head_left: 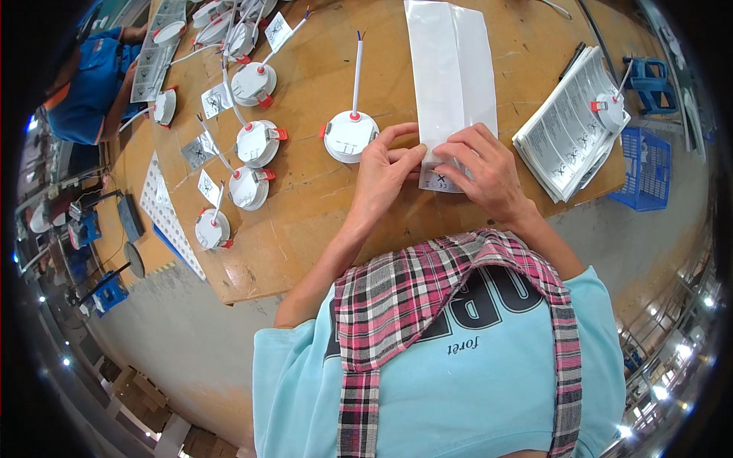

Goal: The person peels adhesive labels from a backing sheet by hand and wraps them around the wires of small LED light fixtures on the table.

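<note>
1. Worktop [305, 229]: brown, carrying everything in hand; its near edge runs close in front of the person, its near left corner showing plainly.
2. Sheet [450, 69]: the work's main thing, white and glossy, right of the worktop's middle. It lies lengthwise, one end toward the far edge, the other, bearing a printed patch, toward the near edge. Whether it is a single layer or a flat bag, I cannot tell.
3. Stack [561, 126]: printed leaflets lying aslant by the right edge, with one lamp [609, 111] on top.
4. Left hand [388, 164]: thumb and fingers appear to pinch the sheet's left side near its printed end.
5. Right hand [485, 169]: fingers bent over the same end, thumb drawn in near the forefinger; whether they pinch anything I cannot tell.
6. Step in hand, as I judge it: both hands are working the sheet's near end, perhaps parting or folding it. The next move seems to call for the left hand to steady that side while the right finds a sure hold on the end without creasing it.
7. Lone lamp [350, 137]: round, white, just left of the left hand, its cable pointing toward the far edge; neither hand holds it.
8. Other lamps [258, 143]: strung out from the far edge toward the near left corner, small tags beside several.
</note>
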